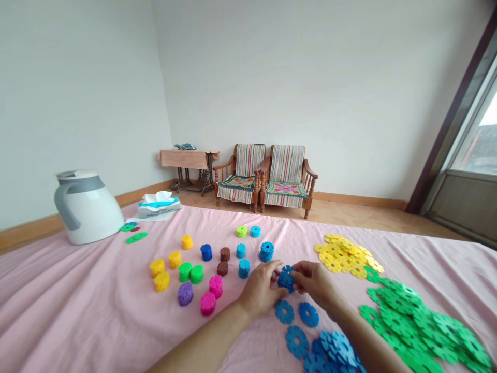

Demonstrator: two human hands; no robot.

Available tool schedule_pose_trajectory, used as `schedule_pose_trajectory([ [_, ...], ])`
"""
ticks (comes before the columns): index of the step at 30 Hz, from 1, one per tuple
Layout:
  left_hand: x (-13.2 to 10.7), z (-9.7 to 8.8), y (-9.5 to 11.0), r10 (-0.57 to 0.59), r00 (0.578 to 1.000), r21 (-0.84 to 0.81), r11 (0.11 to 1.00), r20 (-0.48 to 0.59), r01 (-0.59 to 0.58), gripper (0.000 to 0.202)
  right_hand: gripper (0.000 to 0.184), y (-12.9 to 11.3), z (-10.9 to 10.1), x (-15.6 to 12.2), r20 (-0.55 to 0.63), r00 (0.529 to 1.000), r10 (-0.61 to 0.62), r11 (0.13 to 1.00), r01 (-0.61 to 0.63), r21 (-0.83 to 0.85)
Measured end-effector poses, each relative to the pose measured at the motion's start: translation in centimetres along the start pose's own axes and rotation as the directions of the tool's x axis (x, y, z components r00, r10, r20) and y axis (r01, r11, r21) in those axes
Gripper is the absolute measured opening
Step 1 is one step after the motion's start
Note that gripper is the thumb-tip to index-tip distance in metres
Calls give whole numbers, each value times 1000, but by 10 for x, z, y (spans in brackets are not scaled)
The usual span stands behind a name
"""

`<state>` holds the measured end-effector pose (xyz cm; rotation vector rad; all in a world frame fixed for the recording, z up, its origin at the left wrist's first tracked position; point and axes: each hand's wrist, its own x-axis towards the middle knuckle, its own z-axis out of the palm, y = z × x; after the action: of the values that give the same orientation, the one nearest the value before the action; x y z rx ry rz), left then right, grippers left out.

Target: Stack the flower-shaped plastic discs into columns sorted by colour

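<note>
A small stack of blue notched plastic discs (286,278) stands on the pink cloth between my hands. My left hand (259,290) curves round its left side, fingers and thumb closed on the stack. From the right, my right hand (316,282) pinches a blue disc at the top edge of the stack; its fingertips partly hide the disc. Loose blue discs (297,342) lie nearer to me, some in a heap partly covered by my right forearm. Just beyond my left hand stands a finished-looking blue stack (266,252).
Several short stacks, among them yellow (162,281), purple (185,293) and pink ones (208,303), stand to the left. Yellow discs (345,255) and green discs (419,321) lie heaped at right. A white jug (93,212) and tissue box (159,205) stand far left.
</note>
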<state>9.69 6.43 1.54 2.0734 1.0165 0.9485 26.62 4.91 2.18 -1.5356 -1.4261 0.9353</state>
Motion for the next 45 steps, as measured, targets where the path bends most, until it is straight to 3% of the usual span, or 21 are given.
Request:
schedule_pose_trajectory([
  [15,1,1,-2,-3,1000,36,999,-8,4,56,15,-1,-9,-1,-41,999,-6,991,1,-134],
  [19,1,0,-1,3,1000,26,1000,-1,-3,57,6,-14,-27,-12,142,990,-21,924,73,-375],
  [22,0,0,1,10,1000,28,1000,-18,-9,58,23,-25,-38,-22,309,951,31,805,160,-571],
  [25,-1,0,2,23,999,44,999,-47,-21,58,33,-33,-41,-29,369,924,106,715,187,-674],
  [27,-1,1,3,39,998,60,998,-58,-36,58,33,-34,-41,-30,381,916,126,709,185,-680],
  [31,-1,2,2,39,997,64,997,-59,-35,59,30,-32,-41,-29,377,913,153,749,141,-647],
  [34,-1,2,3,19,998,60,998,-56,-16,58,24,-29,-45,-27,385,919,86,789,173,-590],
  [38,0,1,2,22,998,50,999,-55,-19,56,12,-27,-49,-21,453,888,82,955,60,-290],
  [40,0,1,2,20,999,31,999,-47,-19,58,10,-25,-45,-16,361,931,53,992,-8,-127],
  [42,1,1,1,8,1000,2,1000,-29,-8,60,14,-21,-38,-10,189,981,29,1000,-31,6],
  [45,1,0,2,-22,1000,-27,999,-5,22,62,19,-11,-23,-2,37,997,72,984,-77,159],
])
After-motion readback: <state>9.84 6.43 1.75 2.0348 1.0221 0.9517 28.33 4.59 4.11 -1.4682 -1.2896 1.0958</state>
